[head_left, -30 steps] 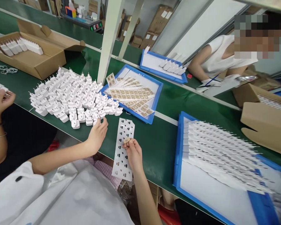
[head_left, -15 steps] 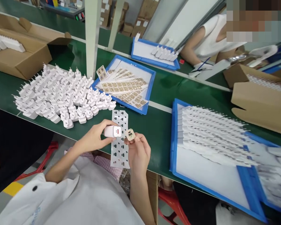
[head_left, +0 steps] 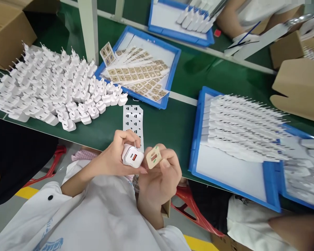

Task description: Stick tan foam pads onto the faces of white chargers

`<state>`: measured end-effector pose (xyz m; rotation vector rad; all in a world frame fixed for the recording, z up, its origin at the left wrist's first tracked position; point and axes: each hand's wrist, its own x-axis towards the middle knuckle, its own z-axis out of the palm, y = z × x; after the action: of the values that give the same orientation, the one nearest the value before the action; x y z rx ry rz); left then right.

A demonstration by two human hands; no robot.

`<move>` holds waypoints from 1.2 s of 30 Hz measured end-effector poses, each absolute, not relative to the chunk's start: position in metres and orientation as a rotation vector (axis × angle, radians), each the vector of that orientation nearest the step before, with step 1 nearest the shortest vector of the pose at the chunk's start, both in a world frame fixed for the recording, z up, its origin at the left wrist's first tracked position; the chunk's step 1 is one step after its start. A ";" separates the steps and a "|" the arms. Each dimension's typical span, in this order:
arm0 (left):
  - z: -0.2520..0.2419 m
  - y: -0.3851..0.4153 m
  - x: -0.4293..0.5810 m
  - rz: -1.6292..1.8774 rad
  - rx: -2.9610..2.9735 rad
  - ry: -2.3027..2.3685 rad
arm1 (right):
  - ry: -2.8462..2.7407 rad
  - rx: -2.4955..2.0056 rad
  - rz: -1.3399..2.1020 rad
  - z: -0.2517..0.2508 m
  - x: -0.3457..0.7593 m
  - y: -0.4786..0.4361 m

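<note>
Tan sticker (head_left: 152,156) — green marks (head_left: 154,161) unreadable — is pinched by right fingers (head_left: 165,165), white charger (head_left: 132,157) held in left fingers (head_left: 129,136).

No legible text or numbers

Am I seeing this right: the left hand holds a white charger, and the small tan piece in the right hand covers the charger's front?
Not quite: the tan piece does not cover the front. The head view shows the right hand holding it beside the white charger, whose red slot is in plain sight. The left hand does hold the charger.
</note>
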<state>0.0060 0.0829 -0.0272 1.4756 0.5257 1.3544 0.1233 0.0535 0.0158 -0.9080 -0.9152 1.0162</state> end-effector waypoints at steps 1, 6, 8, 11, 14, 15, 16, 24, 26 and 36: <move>-0.029 0.083 0.007 1.363 1.449 0.531 | -0.898 -0.902 1.056 0.016 0.125 0.053; -0.021 0.086 0.003 1.395 1.546 0.578 | -0.875 -0.903 1.090 0.017 0.127 0.052; -0.015 0.088 -0.001 1.432 1.674 0.589 | -0.890 -0.886 1.066 0.019 0.127 0.051; -0.011 0.087 -0.005 1.407 1.746 0.591 | -0.907 -0.842 0.999 0.022 0.126 0.050; -0.015 0.083 -0.003 1.360 1.679 0.566 | -0.920 -0.830 0.970 0.023 0.122 0.048; -0.017 0.082 -0.001 1.353 1.665 0.553 | -0.928 -0.836 0.968 0.023 0.121 0.047; -0.018 0.080 0.000 1.350 1.659 0.543 | -0.936 -0.849 0.956 0.023 0.119 0.046; -0.012 0.076 0.007 1.431 1.760 0.540 | -1.044 -0.918 0.708 0.018 0.111 0.039; -0.010 0.076 0.007 1.475 1.755 0.520 | -1.041 -0.910 0.698 0.017 0.110 0.038; -0.006 0.073 0.007 1.497 1.772 0.578 | -1.089 -0.912 0.642 0.013 0.109 0.037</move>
<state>0.0073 0.0730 -0.0063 1.7716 0.5777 1.4970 0.1091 0.0371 0.0134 -0.9122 -1.0887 0.6419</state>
